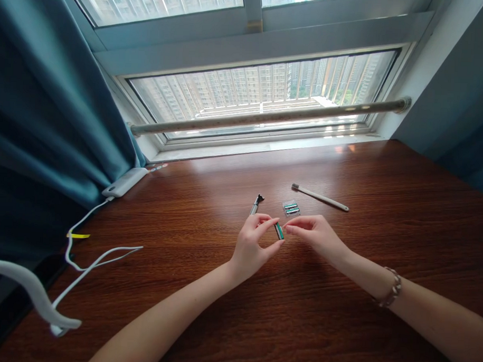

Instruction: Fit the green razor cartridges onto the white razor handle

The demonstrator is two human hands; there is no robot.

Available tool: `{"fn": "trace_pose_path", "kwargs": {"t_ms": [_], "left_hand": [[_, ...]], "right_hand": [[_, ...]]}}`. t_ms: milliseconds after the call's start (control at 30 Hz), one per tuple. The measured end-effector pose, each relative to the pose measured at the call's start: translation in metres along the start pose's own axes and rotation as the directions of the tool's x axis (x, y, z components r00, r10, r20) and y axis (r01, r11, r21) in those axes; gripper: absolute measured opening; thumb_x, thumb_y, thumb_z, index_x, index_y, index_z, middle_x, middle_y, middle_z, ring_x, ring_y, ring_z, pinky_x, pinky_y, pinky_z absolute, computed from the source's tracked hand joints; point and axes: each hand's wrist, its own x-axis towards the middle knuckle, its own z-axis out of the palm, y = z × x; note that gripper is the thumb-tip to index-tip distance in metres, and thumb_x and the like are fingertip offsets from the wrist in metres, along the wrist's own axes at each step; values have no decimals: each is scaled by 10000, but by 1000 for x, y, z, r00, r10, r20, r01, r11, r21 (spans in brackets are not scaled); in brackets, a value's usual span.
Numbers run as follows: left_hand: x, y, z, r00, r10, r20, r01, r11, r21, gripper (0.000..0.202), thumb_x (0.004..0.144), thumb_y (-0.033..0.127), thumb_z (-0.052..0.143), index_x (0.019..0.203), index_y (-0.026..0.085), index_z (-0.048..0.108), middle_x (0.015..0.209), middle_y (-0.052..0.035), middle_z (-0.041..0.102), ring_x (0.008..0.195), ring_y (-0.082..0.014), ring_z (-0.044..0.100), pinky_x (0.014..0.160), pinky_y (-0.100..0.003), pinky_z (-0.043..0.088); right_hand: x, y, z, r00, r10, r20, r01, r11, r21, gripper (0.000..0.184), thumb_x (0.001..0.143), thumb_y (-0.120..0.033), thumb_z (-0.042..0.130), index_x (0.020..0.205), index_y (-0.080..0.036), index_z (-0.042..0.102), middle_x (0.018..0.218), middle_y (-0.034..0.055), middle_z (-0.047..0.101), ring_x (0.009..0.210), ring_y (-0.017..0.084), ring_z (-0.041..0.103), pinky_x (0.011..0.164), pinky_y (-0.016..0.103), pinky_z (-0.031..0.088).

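Observation:
Between the thumb and fingertips of my left hand [252,248] is a small green, black and white razor cartridge [279,231], held at its two ends above the table. My right hand [313,233] is just right of it, thumb and index finger pinched close to the cartridge's side. Whether those fingertips touch it or hold something tiny cannot be made out. Behind my left hand lies a razor handle [256,203] with a black head end, its lower part hidden by the hand. Beyond my right fingers sits a clear plastic case [291,208] with green-striped cartridges in it.
A toothbrush [320,197] lies behind my right hand on the brown wooden table [209,201]. At left are a white power strip [124,183], a white cable [100,258], a yellow strip [78,236] and a curved white arm [27,287]. A window with a metal rail [267,117] borders the table.

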Motion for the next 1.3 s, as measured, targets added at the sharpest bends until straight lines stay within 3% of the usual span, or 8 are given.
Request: {"fn": "trace_pose_path", "kwargs": {"t_ms": [133, 300, 533, 633, 733, 900, 1133, 1300], "left_hand": [[-3, 1, 2, 999, 50, 8, -50, 998, 38, 384, 705, 296, 614, 1076, 218, 549, 987, -77, 507, 929, -192, 481, 829, -343, 415], [-5, 0, 5, 996, 88, 12, -88, 992, 87, 384, 711, 312, 610, 1076, 220, 535, 982, -80, 511, 916, -200, 483, 812, -351, 421], [-1, -5, 16, 998, 59, -18, -57, 995, 86, 373, 723, 337, 595, 1067, 212, 521, 997, -85, 508, 956, -207, 479, 846, -349, 404], [8, -8, 20, 1000, 21, -7, -21, 997, 73, 483, 720, 367, 596, 1153, 206, 453, 1076, -94, 499, 1027, -217, 457, 901, -361, 367], [20, -13, 28, 1000, -18, 5, 17, 994, 104, 510, 725, 361, 590, 1175, 180, 431, 1138, -105, 473, 1073, -220, 427, 936, -363, 330], [42, -24, 49, 989, -149, -19, 149, 966, 213, 492, 635, 365, 670, 1060, 168, 521, 1090, -104, 490, 1062, -251, 394, 920, -396, 303], [58, -33, 66, 945, -326, 15, 314, 921, 229, 514, 562, 416, 705, 1006, 196, 567, 1085, -95, 498, 1037, -276, 384, 863, -412, 298], [56, -33, 63, 952, -306, 10, 301, 943, 143, 493, 558, 389, 717, 997, 211, 581, 1039, -60, 560, 1029, -257, 440, 883, -418, 315]], "right_hand": [[-5, -1, 5, 993, 115, 22, -117, 984, 130, 233, 669, -347, 634, 762, -137, 671, 753, 43, 650, 736, 154, 556, 709, 269, 397], [-4, 5, 3, 979, 196, 45, -202, 960, 196, 270, 644, -371, 650, 772, -135, 670, 728, 40, 628, 664, 132, 520, 593, 246, 369], [1, 8, 6, 985, 166, -37, -152, 959, 239, 227, 620, -310, 665, 753, -127, 679, 770, 64, 654, 742, 169, 565, 713, 286, 408], [19, 7, -12, 990, 113, -81, -99, 982, 163, 250, 608, -324, 674, 762, -128, 684, 755, 64, 659, 742, 181, 580, 728, 298, 418], [50, 4, -44, 993, -18, -121, 17, 1000, -9, 261, 612, -328, 666, 786, -136, 691, 751, 60, 663, 743, 188, 587, 712, 292, 426], [99, 6, -86, 990, -132, 57, 143, 928, -343, 230, 640, -335, 627, 723, -132, 695, 668, 44, 650, 647, 173, 572, 612, 267, 416], [112, 26, -90, 959, -139, 246, 223, 907, -358, 256, 677, -312, 584, 772, -99, 689, 698, 56, 647, 664, 164, 564, 628, 254, 414], [104, 22, -95, 952, -125, 281, 224, 908, -355, 246, 688, -290, 563, 775, -94, 683, 707, 57, 641, 665, 152, 551, 630, 245, 403]]}}
